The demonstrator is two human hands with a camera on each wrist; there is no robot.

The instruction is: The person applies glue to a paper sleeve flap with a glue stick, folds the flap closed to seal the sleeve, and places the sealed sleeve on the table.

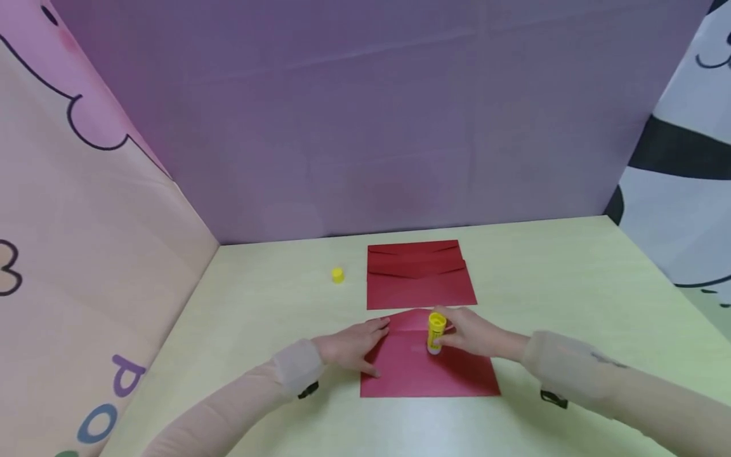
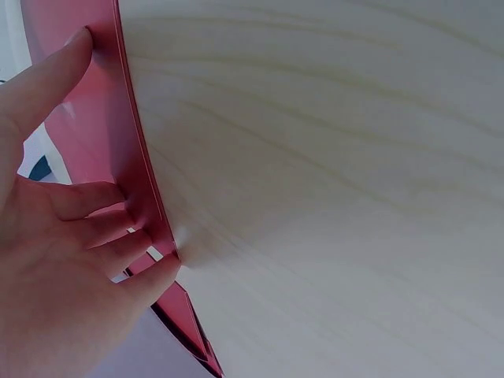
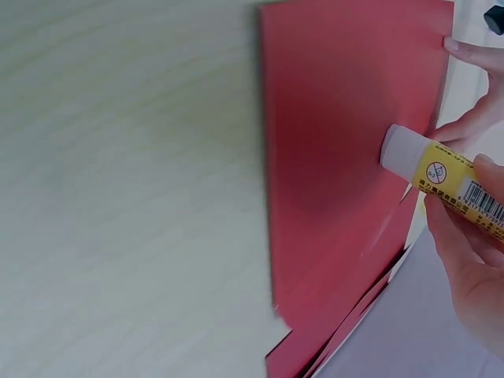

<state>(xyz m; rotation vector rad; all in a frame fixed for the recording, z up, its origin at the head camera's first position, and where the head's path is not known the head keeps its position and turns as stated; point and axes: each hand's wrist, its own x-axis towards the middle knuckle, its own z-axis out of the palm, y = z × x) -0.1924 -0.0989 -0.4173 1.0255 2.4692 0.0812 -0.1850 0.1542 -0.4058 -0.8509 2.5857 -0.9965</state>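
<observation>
A red envelope (image 1: 400,377) lies on the table in front of me, its flap (image 1: 402,320) at the far side. My left hand (image 1: 353,346) rests on its left edge with thumb and fingers spread; the left wrist view shows the fingertips (image 2: 161,272) along that edge. Over the envelope's middle, my right hand (image 1: 476,333) grips a yellow glue stick (image 1: 436,331) between thumb and fingers. The stick's white end (image 3: 403,153) points down at the red paper; whether it touches cannot be told.
Beyond the envelope lie more red envelopes (image 1: 419,289), overlapping each other. A small yellow cap (image 1: 337,275) stands to their left on the pale table (image 1: 274,304). A purple cloth wall (image 1: 342,127) rises behind the table, with printed panels on both sides.
</observation>
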